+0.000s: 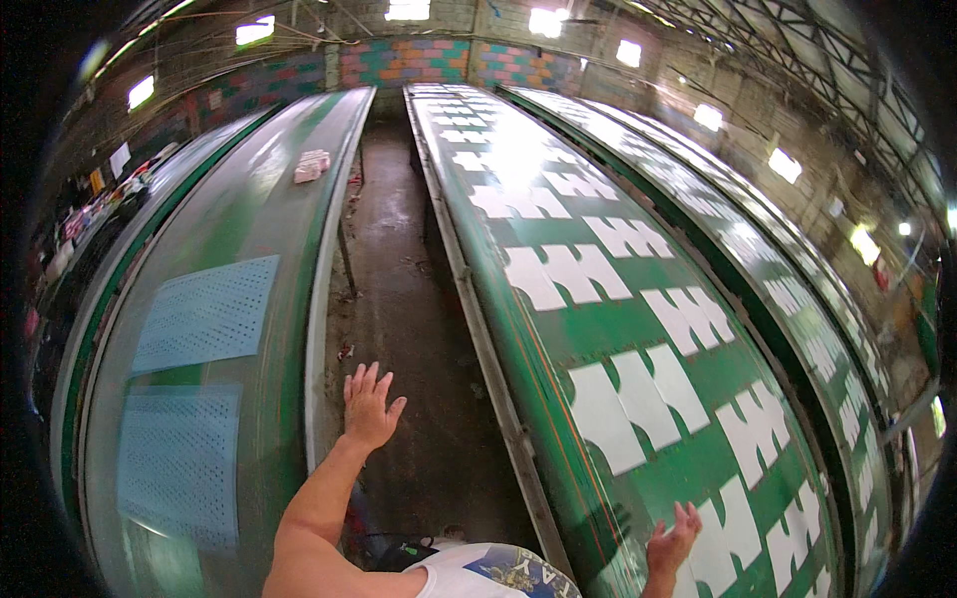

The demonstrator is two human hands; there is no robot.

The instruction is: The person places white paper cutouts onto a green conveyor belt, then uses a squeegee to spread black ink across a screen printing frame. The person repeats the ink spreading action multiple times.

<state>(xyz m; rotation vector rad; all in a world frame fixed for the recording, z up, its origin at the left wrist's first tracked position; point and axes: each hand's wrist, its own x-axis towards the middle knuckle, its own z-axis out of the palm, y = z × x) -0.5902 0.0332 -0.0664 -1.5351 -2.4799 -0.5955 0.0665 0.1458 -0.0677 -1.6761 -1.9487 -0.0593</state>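
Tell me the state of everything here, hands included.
Left hand: open, fingers spread, holding nothing.
Right hand: fingers loosely bent, holding nothing visible.
Blue sheets: flat on the near left table, dotted.
White pieces: laid flat in rows on the near right table.
Pale bundle: lying on the left table; folding unclear.
Windows: bright.

Left hand [370,409] is outstretched, splayed — right hand [674,540] half-curled.

Right green worktop [590,331]: rows of white cut pieces [608,419]. Left worktop [277,399]: two blue dotted sheets [206,314], small pale bundle [311,166].
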